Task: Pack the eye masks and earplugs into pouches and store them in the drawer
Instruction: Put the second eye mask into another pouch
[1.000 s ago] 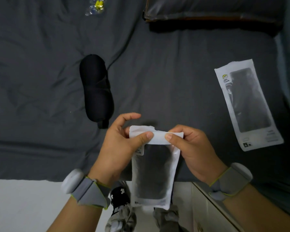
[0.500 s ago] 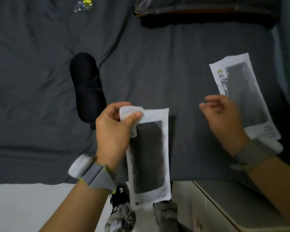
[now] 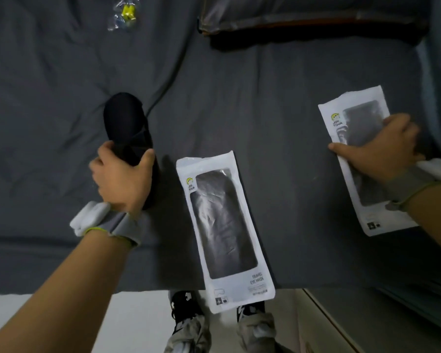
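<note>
The left hand (image 3: 121, 182) is closed round the near end of the black mask (image 3: 127, 128), thumb on one side, fingers wrapped over the other, so the soft thing is pinched firmly and looks ready to be lifted off the bed. The right hand (image 3: 377, 149) is laid on the far pouch (image 3: 351, 159), thumb at its left edge and fingers curled over the window; the pouch is pinned flat to the sheet, and whether it is truly pinched or only pressed cannot be told. That grip seems meant for drawing the pouch nearer.

Between the two hands a second pouch (image 3: 227, 230) is left lying free, touched by nobody, its lower end hanging out past the bed edge above the shoes. A dark shape is seen through its window, so it is judged already filled. The mask and the far pouch are well apart, which is likely why both are being taken at once: one to go into the other.

Further out, at the top left, the earplugs (image 3: 127, 12) are seen in a clear wrapper on the sheet (image 3: 265, 103), far from either hand and not yet packed. At the lower right, a pale cabinet top (image 3: 341, 324) is glimpsed beside the bed; no open drawer can be made out.
</note>
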A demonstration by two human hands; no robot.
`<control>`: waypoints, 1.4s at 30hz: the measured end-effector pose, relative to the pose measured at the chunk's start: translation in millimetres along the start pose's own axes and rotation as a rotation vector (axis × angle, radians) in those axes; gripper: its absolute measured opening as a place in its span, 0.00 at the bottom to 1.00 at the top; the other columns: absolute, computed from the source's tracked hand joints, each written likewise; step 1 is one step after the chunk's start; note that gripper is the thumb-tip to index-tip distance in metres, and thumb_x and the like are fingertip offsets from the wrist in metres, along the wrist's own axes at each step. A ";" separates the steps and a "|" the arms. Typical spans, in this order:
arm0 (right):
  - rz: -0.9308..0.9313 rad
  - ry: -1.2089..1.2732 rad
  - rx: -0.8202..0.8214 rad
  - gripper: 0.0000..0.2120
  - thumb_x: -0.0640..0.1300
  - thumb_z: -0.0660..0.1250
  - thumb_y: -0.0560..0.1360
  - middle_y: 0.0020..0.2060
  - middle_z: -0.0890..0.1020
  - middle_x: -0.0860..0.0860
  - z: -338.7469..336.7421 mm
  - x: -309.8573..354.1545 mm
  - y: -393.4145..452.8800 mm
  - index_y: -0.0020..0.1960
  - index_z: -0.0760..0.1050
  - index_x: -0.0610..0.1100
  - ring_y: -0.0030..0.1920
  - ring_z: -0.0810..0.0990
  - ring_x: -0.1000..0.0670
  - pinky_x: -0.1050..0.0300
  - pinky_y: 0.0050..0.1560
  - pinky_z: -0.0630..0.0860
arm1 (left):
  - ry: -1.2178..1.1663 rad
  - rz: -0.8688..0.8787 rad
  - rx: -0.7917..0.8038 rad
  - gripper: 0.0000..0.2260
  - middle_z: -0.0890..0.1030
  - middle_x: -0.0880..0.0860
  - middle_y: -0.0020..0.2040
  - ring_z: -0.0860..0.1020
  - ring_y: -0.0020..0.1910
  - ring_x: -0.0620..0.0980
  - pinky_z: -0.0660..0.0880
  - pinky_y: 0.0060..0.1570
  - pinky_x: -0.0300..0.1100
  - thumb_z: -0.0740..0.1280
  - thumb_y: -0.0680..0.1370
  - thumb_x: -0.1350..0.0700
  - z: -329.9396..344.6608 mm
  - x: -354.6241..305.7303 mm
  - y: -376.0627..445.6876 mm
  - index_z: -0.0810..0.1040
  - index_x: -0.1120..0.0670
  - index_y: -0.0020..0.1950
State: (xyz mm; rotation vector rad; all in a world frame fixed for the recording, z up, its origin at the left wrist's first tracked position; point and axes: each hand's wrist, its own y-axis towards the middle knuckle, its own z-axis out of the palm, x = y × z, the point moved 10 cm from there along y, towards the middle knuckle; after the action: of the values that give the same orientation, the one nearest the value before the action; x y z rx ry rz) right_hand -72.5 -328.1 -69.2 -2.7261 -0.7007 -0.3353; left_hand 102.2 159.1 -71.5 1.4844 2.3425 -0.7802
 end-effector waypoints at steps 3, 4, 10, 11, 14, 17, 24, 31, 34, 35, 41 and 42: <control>-0.052 0.030 -0.035 0.48 0.54 0.83 0.59 0.70 0.65 0.38 -3.2 5.9 2.1 0.69 0.61 0.38 0.70 0.65 0.35 0.31 0.66 0.65 | 0.094 0.079 0.067 0.39 0.69 0.60 0.72 0.67 0.71 0.63 0.67 0.68 0.58 0.73 0.71 0.39 11.2 -6.4 6.6 0.62 0.50 0.76; -0.066 0.019 -0.049 0.48 0.54 0.83 0.59 0.69 0.65 0.39 -3.8 9.6 1.5 0.68 0.62 0.39 0.69 0.66 0.35 0.31 0.65 0.65 | 0.127 0.070 0.056 0.41 0.69 0.60 0.72 0.66 0.71 0.64 0.67 0.67 0.59 0.74 0.69 0.38 12.6 -6.2 9.2 0.61 0.49 0.76; -0.092 -0.018 -0.076 0.42 0.52 0.82 0.60 0.66 0.69 0.40 -4.3 28.0 -5.4 0.66 0.64 0.40 0.68 0.67 0.35 0.32 0.63 0.67 | 0.169 -0.001 0.036 0.46 0.68 0.61 0.70 0.65 0.71 0.64 0.67 0.65 0.60 0.79 0.66 0.47 14.1 -6.7 13.0 0.56 0.45 0.78; -0.120 -0.017 -0.076 0.42 0.52 0.81 0.60 0.66 0.69 0.40 -5.4 33.4 -9.3 0.65 0.64 0.40 0.67 0.67 0.35 0.33 0.63 0.68 | 0.151 -0.013 0.053 0.47 0.67 0.61 0.71 0.65 0.71 0.64 0.67 0.65 0.59 0.79 0.67 0.49 13.1 -6.0 10.1 0.55 0.44 0.79; -0.268 -0.018 -0.036 0.41 0.53 0.80 0.60 0.65 0.68 0.41 -0.4 56.9 -31.2 0.65 0.64 0.42 0.66 0.68 0.37 0.35 0.61 0.68 | 0.112 -0.034 0.125 0.52 0.63 0.60 0.72 0.64 0.72 0.64 0.67 0.66 0.59 0.81 0.65 0.46 9.2 3.2 -4.6 0.51 0.39 0.79; -0.387 -0.001 -0.009 0.39 0.54 0.79 0.59 0.64 0.68 0.43 9.3 76.6 -58.8 0.62 0.65 0.44 0.64 0.68 0.38 0.38 0.60 0.68 | 0.041 -0.081 0.205 0.55 0.60 0.60 0.74 0.66 0.72 0.67 0.66 0.69 0.60 0.78 0.63 0.36 12.7 18.3 -22.2 0.46 0.39 0.79; -0.538 0.071 0.040 0.33 0.58 0.72 0.58 0.62 0.68 0.46 25.4 107.4 -112.6 0.57 0.66 0.46 0.63 0.69 0.41 0.41 0.60 0.68 | -0.288 -0.330 0.249 0.29 0.82 0.60 0.58 0.82 0.53 0.61 0.80 0.56 0.57 0.80 0.64 0.48 21.0 61.7 -31.7 0.76 0.57 0.60; -0.673 0.084 0.134 0.31 0.58 0.72 0.59 0.64 0.68 0.47 29.0 122.5 -156.4 0.57 0.68 0.46 0.65 0.68 0.43 0.42 0.63 0.67 | -0.550 -0.551 0.585 0.14 0.84 0.59 0.52 0.83 0.45 0.57 0.79 0.47 0.48 0.75 0.73 0.61 40.6 73.5 -62.6 0.81 0.59 0.58; -0.720 0.105 0.145 0.31 0.58 0.72 0.59 0.64 0.69 0.48 26.8 126.8 -178.9 0.57 0.69 0.47 0.64 0.70 0.43 0.42 0.61 0.68 | -0.751 -0.553 0.610 0.15 0.84 0.60 0.57 0.84 0.51 0.59 0.83 0.45 0.51 0.72 0.75 0.62 36.6 69.0 -64.5 0.81 0.58 0.62; -0.744 0.107 0.154 0.31 0.58 0.72 0.59 0.64 0.69 0.48 27.1 128.0 -187.7 0.57 0.69 0.47 0.63 0.70 0.44 0.43 0.60 0.68 | -0.853 -0.551 0.608 0.16 0.84 0.60 0.58 0.84 0.54 0.59 0.84 0.45 0.51 0.71 0.76 0.62 34.4 63.8 -64.8 0.80 0.57 0.64; -0.881 0.032 0.255 0.31 0.60 0.73 0.62 0.65 0.69 0.48 43.5 135.0 -238.5 0.59 0.70 0.47 0.65 0.69 0.46 0.44 0.63 0.68 | -1.345 -0.463 0.636 0.20 0.82 0.58 0.62 0.84 0.55 0.55 0.83 0.49 0.50 0.59 0.79 0.68 11.1 10.2 -69.1 0.73 0.60 0.70; -0.890 0.020 0.260 0.30 0.60 0.72 0.62 0.66 0.70 0.48 45.4 136.1 -243.8 0.59 0.71 0.48 0.65 0.69 0.46 0.43 0.64 0.68 | -1.383 -0.454 0.624 0.20 0.81 0.59 0.63 0.83 0.56 0.56 0.82 0.52 0.52 0.58 0.78 0.69 7.6 5.4 -68.8 0.73 0.60 0.70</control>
State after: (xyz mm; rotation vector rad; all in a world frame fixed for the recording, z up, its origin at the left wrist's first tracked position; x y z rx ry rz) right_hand -71.5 -50.6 -13.9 -2.0173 -1.7804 -0.4141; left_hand 37.8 135.9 -59.8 0.1625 1.3052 -1.9244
